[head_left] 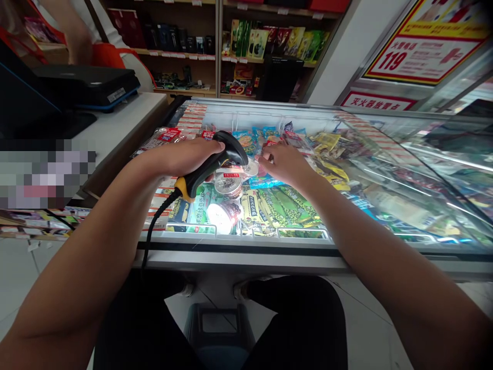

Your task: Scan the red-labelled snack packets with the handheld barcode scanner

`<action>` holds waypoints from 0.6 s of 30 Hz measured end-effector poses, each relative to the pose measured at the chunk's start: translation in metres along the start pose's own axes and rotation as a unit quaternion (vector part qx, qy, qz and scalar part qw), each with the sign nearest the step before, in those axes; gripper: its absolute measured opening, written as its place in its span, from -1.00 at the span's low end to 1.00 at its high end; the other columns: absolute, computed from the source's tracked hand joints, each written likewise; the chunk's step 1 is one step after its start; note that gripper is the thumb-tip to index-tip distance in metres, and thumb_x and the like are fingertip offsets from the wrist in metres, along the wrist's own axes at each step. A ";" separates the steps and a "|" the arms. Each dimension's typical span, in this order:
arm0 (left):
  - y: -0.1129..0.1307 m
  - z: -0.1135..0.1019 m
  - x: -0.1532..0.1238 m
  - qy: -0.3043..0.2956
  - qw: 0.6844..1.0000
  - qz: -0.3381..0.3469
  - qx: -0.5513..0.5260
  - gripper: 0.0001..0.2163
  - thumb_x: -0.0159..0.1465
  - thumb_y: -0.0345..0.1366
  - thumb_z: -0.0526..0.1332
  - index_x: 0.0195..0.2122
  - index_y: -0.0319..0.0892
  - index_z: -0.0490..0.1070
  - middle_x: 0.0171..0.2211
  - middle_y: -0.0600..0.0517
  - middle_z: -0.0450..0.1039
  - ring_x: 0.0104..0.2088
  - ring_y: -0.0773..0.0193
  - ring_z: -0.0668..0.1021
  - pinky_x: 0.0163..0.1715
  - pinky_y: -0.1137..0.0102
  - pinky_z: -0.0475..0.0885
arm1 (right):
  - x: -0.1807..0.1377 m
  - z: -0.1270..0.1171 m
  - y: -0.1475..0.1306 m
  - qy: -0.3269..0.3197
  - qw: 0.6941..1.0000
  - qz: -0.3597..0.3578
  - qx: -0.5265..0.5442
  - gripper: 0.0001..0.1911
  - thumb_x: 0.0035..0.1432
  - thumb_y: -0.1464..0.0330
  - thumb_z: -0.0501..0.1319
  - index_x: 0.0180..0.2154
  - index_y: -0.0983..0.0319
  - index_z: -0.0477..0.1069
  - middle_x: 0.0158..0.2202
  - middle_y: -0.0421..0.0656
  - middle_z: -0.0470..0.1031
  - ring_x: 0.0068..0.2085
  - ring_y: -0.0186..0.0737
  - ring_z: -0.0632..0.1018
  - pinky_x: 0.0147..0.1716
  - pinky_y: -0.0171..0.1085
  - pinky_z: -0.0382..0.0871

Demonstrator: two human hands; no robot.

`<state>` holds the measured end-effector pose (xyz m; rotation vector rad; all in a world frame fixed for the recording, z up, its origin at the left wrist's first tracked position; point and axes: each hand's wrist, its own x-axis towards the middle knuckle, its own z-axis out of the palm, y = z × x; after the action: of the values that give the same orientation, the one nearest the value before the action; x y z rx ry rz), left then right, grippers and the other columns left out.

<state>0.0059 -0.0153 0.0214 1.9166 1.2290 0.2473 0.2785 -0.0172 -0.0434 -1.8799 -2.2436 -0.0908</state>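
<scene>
My left hand [192, 156] is wrapped round a black and yellow barcode scanner [198, 177], its head tilted over the goods in a chest freezer [231, 259]. A black coiled cord [154, 216] hangs from its handle. Under the scanner head lie clear-lidded tubs [228, 182], and a brightly lit tub [223, 216] sits nearer me. My right hand [283, 162] rests low over blue and red ice cream packets [265, 136], thumb apart from the bent fingers. Its fingertips are by a red packet; whether they touch it I cannot tell. Green packets [292, 205] lie below that hand.
The freezer's glass lid [408, 169] covers the right side. A white counter [127, 113] with a black device [88, 85] stands at left, with a person's arm [75, 36] behind it. Stocked shelves [185, 54] line the back. A stool [219, 329] is between my legs.
</scene>
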 end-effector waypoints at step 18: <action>-0.015 0.015 -0.003 0.090 0.993 -0.011 -0.075 -0.52 0.32 0.17 0.01 -0.45 -0.12 0.43 -0.50 -0.09 0.53 -0.54 0.16 0.52 -0.51 0.32 0.39 | 0.001 0.005 -0.005 0.001 0.999 0.010 -0.034 -0.63 0.39 0.13 0.07 -0.20 0.21 0.55 -0.22 -0.02 0.65 -0.20 0.04 0.62 -0.17 -0.05 0.37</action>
<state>0.0025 -0.0230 0.0014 1.7799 1.3106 0.4959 0.2729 -0.0157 -0.0476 -1.9346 -2.2478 -0.1667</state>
